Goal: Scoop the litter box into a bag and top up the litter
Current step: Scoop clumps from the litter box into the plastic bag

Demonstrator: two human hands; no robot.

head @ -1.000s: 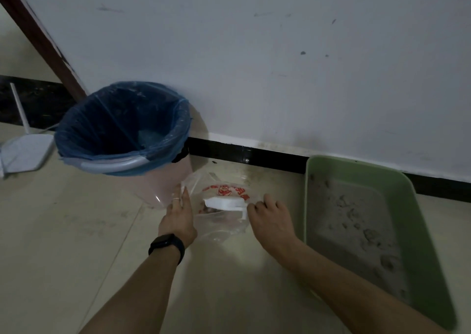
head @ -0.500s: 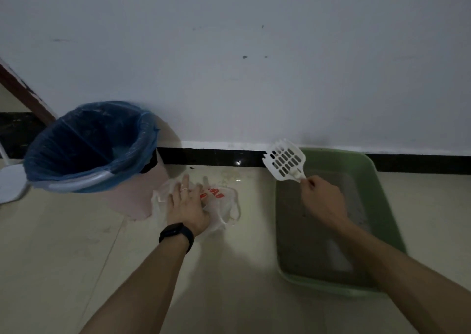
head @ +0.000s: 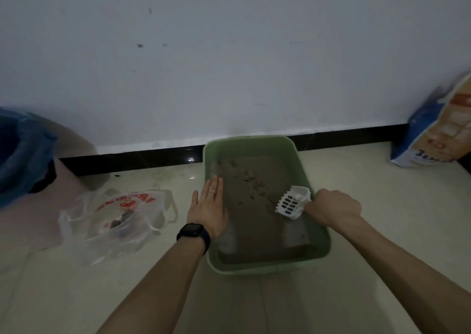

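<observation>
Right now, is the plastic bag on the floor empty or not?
Not empty: dark clumps show through the clear plastic bag lying slumped on the floor.

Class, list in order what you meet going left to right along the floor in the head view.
Bin → bag → left hand → scoop → right hand → litter sack. The litter box overlaps both hands, so it is left out.

Dim light. White wall (head: 229, 66), upper frame, bears small dark marks. Black skirting (head: 127, 161) runs along its base. Pale glossy tiled floor (head: 395, 193), lower frame.
</observation>
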